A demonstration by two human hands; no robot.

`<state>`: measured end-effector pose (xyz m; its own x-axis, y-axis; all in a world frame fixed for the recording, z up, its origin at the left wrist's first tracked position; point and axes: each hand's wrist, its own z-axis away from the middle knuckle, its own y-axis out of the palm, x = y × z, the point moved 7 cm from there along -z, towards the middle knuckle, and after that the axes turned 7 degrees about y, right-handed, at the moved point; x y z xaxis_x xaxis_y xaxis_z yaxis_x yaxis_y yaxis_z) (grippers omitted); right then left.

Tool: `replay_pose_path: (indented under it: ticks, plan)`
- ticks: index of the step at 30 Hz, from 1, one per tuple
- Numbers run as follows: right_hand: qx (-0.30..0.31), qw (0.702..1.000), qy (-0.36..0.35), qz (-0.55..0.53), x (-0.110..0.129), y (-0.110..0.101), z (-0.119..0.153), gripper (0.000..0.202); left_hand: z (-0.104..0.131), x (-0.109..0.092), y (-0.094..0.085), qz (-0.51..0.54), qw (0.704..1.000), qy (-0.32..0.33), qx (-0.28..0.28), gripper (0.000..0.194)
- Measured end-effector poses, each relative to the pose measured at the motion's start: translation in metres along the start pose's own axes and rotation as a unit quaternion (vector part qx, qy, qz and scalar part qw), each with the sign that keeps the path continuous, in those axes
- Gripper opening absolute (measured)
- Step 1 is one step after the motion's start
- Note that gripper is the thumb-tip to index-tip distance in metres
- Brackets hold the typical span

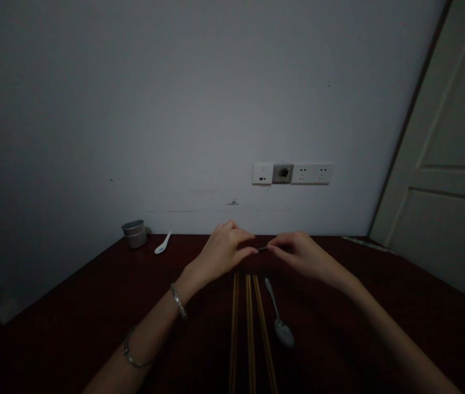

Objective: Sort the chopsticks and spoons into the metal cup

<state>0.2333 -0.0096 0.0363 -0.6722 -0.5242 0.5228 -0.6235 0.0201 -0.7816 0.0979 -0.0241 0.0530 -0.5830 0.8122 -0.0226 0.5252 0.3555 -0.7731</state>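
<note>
My right hand (293,249) pinches one end of a thin dark grey stick-like thing (262,249) between thumb and index finger. Its other end meets the thumb tip of my left hand (230,243), whose index finger stays apart above it. Both hands are over the far part of the table. Nearer to me lie three sets of wooden chopsticks: the left (234,331), middle (251,331) and right (265,331) ones, roughly side by side. Right of them rests a metal spoon (283,331), bowl toward me. The thin thing's kind cannot be made out.
A grey metal cup (135,235) stands at the table's far left, with a white soup spoon (163,244) beside it. The dark red table (92,306) meets a wall carrying sockets (311,174). A pale door (449,164) is on the right.
</note>
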Motion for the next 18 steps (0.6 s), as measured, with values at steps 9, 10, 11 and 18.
replay_pose_path:
  ticks: [9, 10, 11, 18]
  plan:
    - [0.046, 0.999, 0.015, -0.023, 0.008, 0.003, 0.008, 0.027, 0.002, 0.008, 0.031, 0.214, 0.970, -0.075, 0.092, 0.019]
    - [0.049, 0.998, 0.024, -0.036, 0.006, 0.003, 0.008, 0.028, 0.003, 0.010, 0.033, 0.225, 0.966, -0.085, 0.092, 0.018]
    - [0.050, 0.997, 0.036, -0.054, 0.003, 0.003, 0.007, 0.028, 0.003, 0.011, 0.034, 0.235, 0.963, -0.096, 0.088, 0.018]
    - [0.022, 0.967, 0.071, -0.243, -0.006, -0.003, 0.001, 0.031, 0.006, 0.023, 0.054, 0.401, 0.891, -0.211, 0.036, 0.017]
